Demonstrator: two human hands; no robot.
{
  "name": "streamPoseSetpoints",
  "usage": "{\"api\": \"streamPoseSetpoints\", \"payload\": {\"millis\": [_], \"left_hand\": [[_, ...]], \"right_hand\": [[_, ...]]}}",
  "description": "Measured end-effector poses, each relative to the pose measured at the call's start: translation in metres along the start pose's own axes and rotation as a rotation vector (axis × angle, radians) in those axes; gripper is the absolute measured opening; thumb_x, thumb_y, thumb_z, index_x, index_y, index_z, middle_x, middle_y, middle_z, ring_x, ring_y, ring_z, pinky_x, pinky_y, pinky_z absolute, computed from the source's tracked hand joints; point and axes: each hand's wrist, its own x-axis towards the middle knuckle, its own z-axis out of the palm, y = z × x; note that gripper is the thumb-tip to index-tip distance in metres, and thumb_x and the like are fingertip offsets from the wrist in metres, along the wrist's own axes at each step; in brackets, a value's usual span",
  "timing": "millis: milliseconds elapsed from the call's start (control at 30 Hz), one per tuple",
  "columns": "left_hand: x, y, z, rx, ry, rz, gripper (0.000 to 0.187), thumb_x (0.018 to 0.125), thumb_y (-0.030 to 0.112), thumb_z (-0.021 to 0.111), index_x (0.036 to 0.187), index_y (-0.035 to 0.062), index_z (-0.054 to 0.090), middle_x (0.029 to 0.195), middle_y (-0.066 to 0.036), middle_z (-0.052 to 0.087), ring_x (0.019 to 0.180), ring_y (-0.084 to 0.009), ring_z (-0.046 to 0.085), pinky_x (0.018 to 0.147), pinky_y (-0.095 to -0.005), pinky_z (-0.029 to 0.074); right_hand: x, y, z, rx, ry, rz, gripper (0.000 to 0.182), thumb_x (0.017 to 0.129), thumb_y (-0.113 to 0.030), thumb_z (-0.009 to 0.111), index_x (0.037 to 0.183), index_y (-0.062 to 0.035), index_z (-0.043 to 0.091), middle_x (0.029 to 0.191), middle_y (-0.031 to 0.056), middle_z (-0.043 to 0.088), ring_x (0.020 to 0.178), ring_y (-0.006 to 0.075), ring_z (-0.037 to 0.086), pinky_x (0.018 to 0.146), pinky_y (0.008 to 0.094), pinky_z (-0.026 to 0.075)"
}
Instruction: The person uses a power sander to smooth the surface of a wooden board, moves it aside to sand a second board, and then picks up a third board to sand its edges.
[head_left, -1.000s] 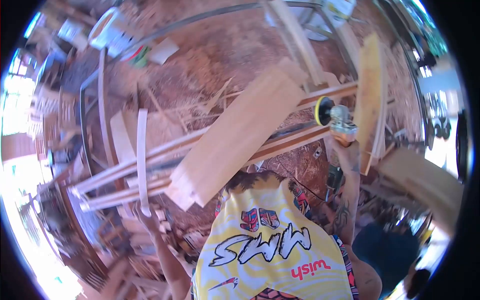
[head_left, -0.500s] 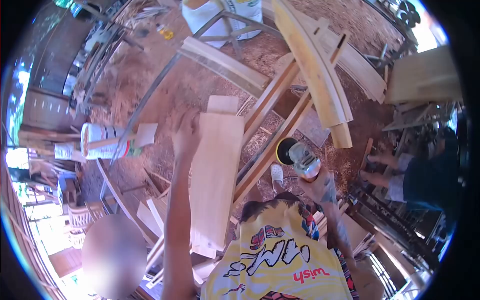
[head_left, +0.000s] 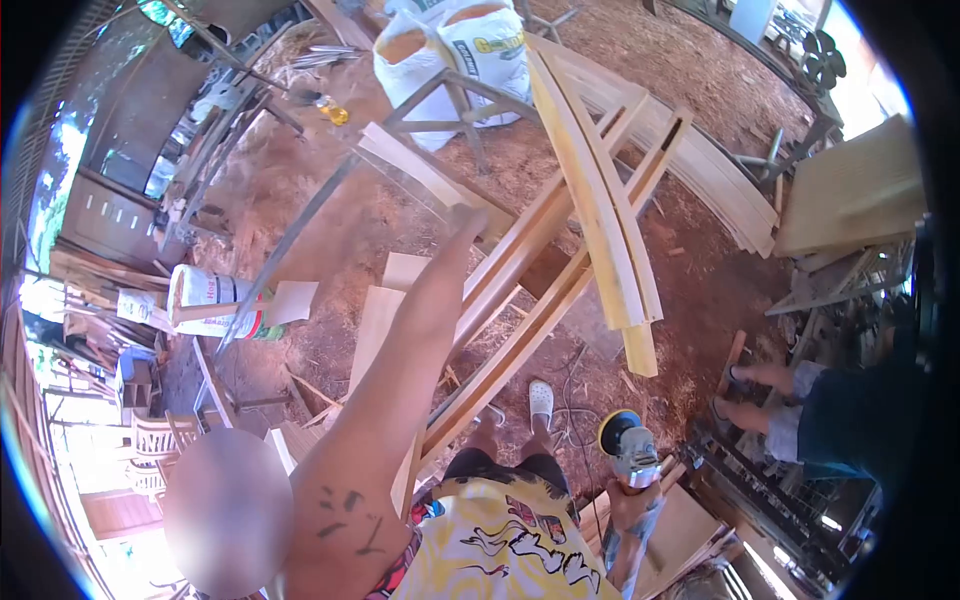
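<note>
My left hand (head_left: 468, 220) reaches far forward, at the near end of a pale board (head_left: 410, 170) lying on the frame. Its fingers are smeared, so its grip is unclear. Under my left forearm lies a wide flat board (head_left: 372, 325), mostly hidden, with a small pale piece (head_left: 404, 270) at its far end. Low on the right, my right hand (head_left: 635, 505) is closed round a power sander (head_left: 632, 455) with a yellow-edged round pad. Ahead, a long curved yellowish timber (head_left: 590, 190) rests across two wooden rails (head_left: 530, 335).
White sacks (head_left: 485, 65) stand at the back, and a white bucket (head_left: 205, 300) is at the left. Stacked planks (head_left: 700, 150) lie behind the rails. Another person (head_left: 840, 390) is at the right. A cable (head_left: 572, 400) runs near my feet.
My left hand has moved forward and right, from beside the wide board to the farther board. My right hand has lowered with the sander. The view has shifted.
</note>
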Motion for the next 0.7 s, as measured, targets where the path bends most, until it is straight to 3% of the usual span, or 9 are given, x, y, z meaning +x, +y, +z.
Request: {"api": "streamPoseSetpoints", "payload": {"millis": [133, 167, 267, 300, 400, 467, 533, 633, 700], "left_hand": [[-0.046, 0.045, -0.048, -0.114, 0.044, -0.058, 0.047, 0.091, 0.032, 0.072, 0.116, -0.0061, 0.082, 0.111, -0.027, 0.082, 0.101, -0.0372, 0.083, 0.073, -0.0474, 0.068], [-0.058, 0.060, -0.071, -0.140, -0.083, -0.067, 0.050, 0.099, 0.031, 0.072, 0.135, -0.0028, 0.065, 0.114, -0.020, 0.074, 0.089, -0.0323, 0.077, 0.062, -0.0519, 0.063], [-0.110, 0.074, -0.107, -0.969, -0.010, 0.065, 0.036, 0.103, 0.032, 0.068, 0.122, 0.0011, 0.067, 0.101, -0.013, 0.068, 0.075, -0.0278, 0.069, 0.056, -0.0423, 0.059], [-0.158, 0.096, -0.145, -0.854, 0.124, -0.050, 0.027, 0.108, 0.034, 0.065, 0.112, 0.0073, 0.064, 0.087, -0.005, 0.057, 0.061, -0.0176, 0.055, 0.050, -0.0303, 0.049], [-0.234, 0.038, -0.216, -1.079, -0.062, 0.058, 0.028, 0.109, 0.037, 0.066, 0.112, 0.0087, 0.062, 0.085, -0.002, 0.052, 0.058, -0.0099, 0.047, 0.047, -0.0255, 0.039], [-0.310, -0.015, -0.248, -0.939, -0.161, 0.166, 0.036, 0.109, 0.036, 0.070, 0.129, 0.0068, 0.066, 0.083, 0.001, 0.049, 0.058, -0.0049, 0.040, 0.046, -0.0242, 0.033], [-0.407, -0.051, -0.276, -0.744, -0.132, 0.218, 0.053, 0.108, 0.036, 0.073, 0.148, 0.0017, 0.063, 0.094, -0.002, 0.060, 0.064, -0.0084, 0.052, 0.053, -0.0246, 0.042], [-0.486, -0.161, -0.275, -0.256, 0.208, 0.417, 0.063, 0.104, 0.030, 0.078, 0.152, -0.0032, 0.056, 0.128, -0.023, 0.071, 0.113, -0.0348, 0.073, 0.094, -0.0430, 0.059], [-0.543, -0.213, -0.284, 0.107, 0.353, 0.416, 0.075, 0.100, 0.027, 0.081, 0.161, -0.0032, 0.050, 0.145, -0.030, 0.066, 0.134, -0.0442, 0.066, 0.111, -0.0496, 0.054]], "right_hand": [[0.012, -0.007, -0.006, 0.009, -0.008, -0.012, 0.046, 0.077, -0.023, 0.087, 0.108, 0.0085, 0.074, 0.094, 0.0225, 0.081, 0.089, 0.0332, 0.081, 0.079, 0.0483, 0.061], [0.016, -0.006, -0.006, 0.009, -0.015, -0.049, 0.045, 0.077, -0.023, 0.086, 0.107, 0.0084, 0.074, 0.093, 0.0222, 0.081, 0.088, 0.0330, 0.081, 0.078, 0.0478, 0.061], [0.016, -0.034, -0.007, 0.061, -0.030, -0.157, 0.041, 0.077, -0.021, 0.085, 0.106, 0.0069, 0.075, 0.090, 0.0201, 0.080, 0.085, 0.0295, 0.079, 0.077, 0.0461, 0.061], [0.014, -0.045, -0.007, 0.083, -0.038, -0.197, 0.039, 0.077, -0.019, 0.084, 0.106, 0.0062, 0.075, 0.089, 0.0193, 0.079, 0.084, 0.0280, 0.079, 0.077, 0.0454, 0.061], [0.023, -0.047, 0.008, 0.127, -0.116, -0.380, 0.035, 0.077, -0.016, 0.082, 0.105, 0.0039, 0.077, 0.085, 0.0158, 0.079, 0.080, 0.0219, 0.076, 0.075, 0.0433, 0.060], [0.025, -0.057, 0.017, 0.065, -0.218, -0.431, 0.029, 0.079, -0.015, 0.081, 0.102, 0.0022, 0.077, 0.084, 0.0129, 0.079, 0.079, 0.0180, 0.075, 0.072, 0.0403, 0.059], [0.022, -0.082, 0.025, 0.066, -0.326, -0.435, 0.027, 0.080, -0.016, 0.081, 0.099, 0.0017, 0.076, 0.083, 0.0120, 0.078, 0.079, 0.0171, 0.074, 0.070, 0.0397, 0.058], [0.019, -0.106, 0.047, -0.004, -0.387, -0.572, 0.028, 0.081, -0.017, 0.086, 0.098, 0.0018, 0.076, 0.081, 0.0137, 0.079, 0.078, 0.0203, 0.079, 0.068, 0.0412, 0.059], [0.015, -0.120, 0.064, -0.081, -0.418, -0.676, 0.029, 0.081, -0.018, 0.088, 0.098, 0.0018, 0.076, 0.081, 0.0158, 0.079, 0.077, 0.0248, 0.081, 0.068, 0.0430, 0.061]]}}
